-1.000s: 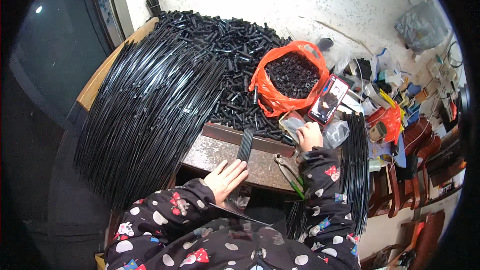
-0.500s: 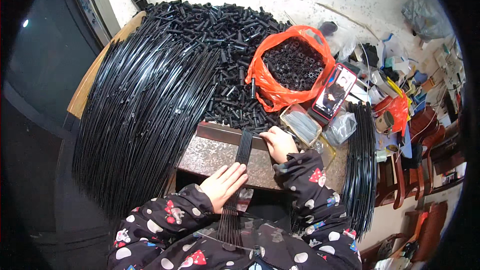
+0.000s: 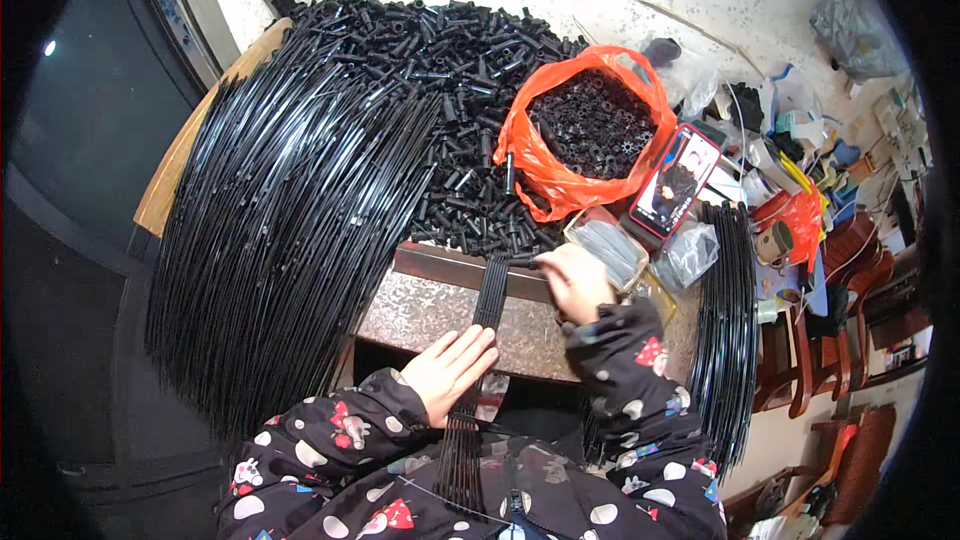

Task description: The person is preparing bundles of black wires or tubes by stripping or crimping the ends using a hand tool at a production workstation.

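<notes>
My left hand (image 3: 450, 370) lies with its fingers stretched flat across a narrow row of thin black rods (image 3: 492, 290), side by side like umbrella ribs. These rods run over the table's front edge toward my lap, where their lower ends fan out. At the far ends of the row, my right hand (image 3: 578, 282) is closed, thumb and fingers pinching a small dark tube-like piece (image 3: 522, 262). Part of that piece is hidden by the fingers. Just beyond lies a large heap of short black plastic tubes (image 3: 450, 50).
A big sheaf of black rods (image 3: 290, 240) covers the left side; another bundle (image 3: 722, 330) hangs at the right. An orange bag (image 3: 520, 170) holds small black toothed parts. Beside it stand a phone (image 3: 675, 183), a clear box (image 3: 608, 250) and a plastic bag (image 3: 688, 256).
My right hand has shifted slightly right from the rod ends, and the dark piece at its fingertips shows more. My left hand stays in place on the rods.
</notes>
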The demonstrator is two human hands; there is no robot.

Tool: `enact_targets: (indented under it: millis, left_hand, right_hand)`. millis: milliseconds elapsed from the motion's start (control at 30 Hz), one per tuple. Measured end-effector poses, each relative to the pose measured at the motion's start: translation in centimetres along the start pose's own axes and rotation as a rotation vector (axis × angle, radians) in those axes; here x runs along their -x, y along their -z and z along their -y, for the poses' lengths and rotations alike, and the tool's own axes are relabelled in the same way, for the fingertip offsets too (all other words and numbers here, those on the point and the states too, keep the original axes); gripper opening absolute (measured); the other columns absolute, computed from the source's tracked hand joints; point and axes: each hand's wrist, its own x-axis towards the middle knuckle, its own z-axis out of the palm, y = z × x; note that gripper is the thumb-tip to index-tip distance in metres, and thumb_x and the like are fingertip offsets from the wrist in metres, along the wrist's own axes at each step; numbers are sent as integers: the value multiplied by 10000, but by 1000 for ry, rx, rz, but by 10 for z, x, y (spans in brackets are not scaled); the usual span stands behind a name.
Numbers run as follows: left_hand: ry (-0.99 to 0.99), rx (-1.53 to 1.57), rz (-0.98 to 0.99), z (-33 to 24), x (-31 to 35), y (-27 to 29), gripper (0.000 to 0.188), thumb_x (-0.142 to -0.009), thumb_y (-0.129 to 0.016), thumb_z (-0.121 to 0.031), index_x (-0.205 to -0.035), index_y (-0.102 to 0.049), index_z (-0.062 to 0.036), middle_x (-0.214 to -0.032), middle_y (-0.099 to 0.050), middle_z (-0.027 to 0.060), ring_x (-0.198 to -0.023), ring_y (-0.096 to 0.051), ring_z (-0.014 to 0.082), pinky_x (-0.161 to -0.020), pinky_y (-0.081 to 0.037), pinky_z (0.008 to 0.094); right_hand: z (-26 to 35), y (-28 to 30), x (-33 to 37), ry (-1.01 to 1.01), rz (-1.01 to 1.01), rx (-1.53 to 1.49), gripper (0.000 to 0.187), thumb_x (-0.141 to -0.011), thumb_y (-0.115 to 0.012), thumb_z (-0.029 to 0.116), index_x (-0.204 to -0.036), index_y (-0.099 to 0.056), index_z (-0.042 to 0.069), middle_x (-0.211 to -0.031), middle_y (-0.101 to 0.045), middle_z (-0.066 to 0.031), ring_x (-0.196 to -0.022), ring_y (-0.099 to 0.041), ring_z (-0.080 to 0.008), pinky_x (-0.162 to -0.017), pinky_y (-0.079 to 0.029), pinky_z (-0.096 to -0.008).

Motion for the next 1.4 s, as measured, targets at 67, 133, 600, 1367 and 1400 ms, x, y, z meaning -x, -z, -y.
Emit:
enact_targets:
  millis: [67,133,600,1367,1400]
  left_hand:
    - [-5,-2,5,-1,-2,1,866,-590,-648,-402,-1256,-306,33,-1331,-253,232,-1242,-252,351,-992,-232,438]
    - [-4,-7,10,-1,-2,3,870,-588,-649,-406,-1257,-306,32,-1331,-251,231,-1243,-252,350,-991,-234,438]
    - [-15,0,-6,1,-2,-1,902,-565,-660,-413,-1259,-299,34,-1331,-246,235,-1247,-239,350,-1003,-217,424]
    - [-16,57,-67,2,-2,4,862,-564,-680,-362,-1234,-321,43,-1297,-290,233,-1218,-278,359,-977,-258,418]
    - [-5,49,-66,3,-2,6,855,-567,-677,-357,-1233,-322,43,-1295,-294,233,-1215,-283,360,-975,-262,417]
  right_hand:
    - [6,-15,6,-91,133,54,127,-722,-562,36,-844,-595,57,-711,-534,-107,-700,-556,-289,-629,-451,-341]
    - [7,-18,6,-96,93,44,121,-725,-559,35,-839,-596,56,-730,-534,-103,-701,-556,-286,-622,-452,-334]
    - [4,-19,-5,-66,160,79,122,-722,-571,61,-843,-588,58,-734,-522,-90,-691,-553,-276,-604,-451,-333]
    - [-6,0,5,-89,175,1,182,-711,-573,33,-875,-623,92,-741,-541,-88,-684,-555,-267,-607,-444,-331]
    - [-6,-2,8,-56,175,-2,169,-715,-575,37,-868,-624,85,-736,-542,-92,-685,-554,-271,-610,-444,-332]
